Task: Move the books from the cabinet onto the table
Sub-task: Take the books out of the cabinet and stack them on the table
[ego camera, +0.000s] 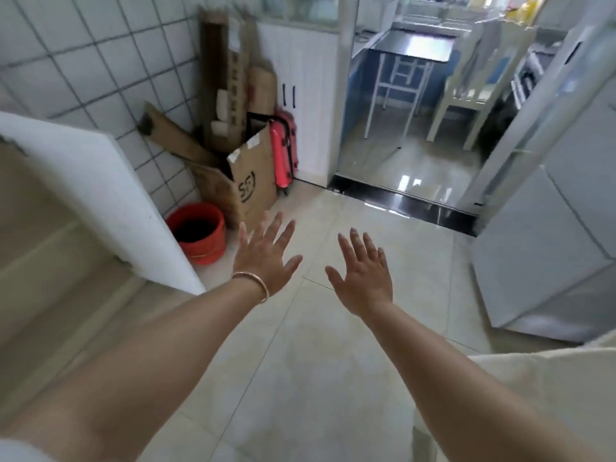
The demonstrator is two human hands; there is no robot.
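Both arms reached forward over the tiled floor (333,361), the left hand (266,258) and right hand (363,278) with fingers spread and empty, while the blurred table (413,48) stood beyond the doorway, no books discernible.

A red bucket (199,232) stands on the pale tiled floor (333,328) against the white-tiled wall (100,61), just beside a cardboard box (248,181) marked "SF". Flattened cardboard pieces (226,78) lean upright in the corner behind the box, with a pink case (283,150) standing beside them. A white chair (480,85) stands beyond the doorway, and a white fridge (566,245) fills the right side.
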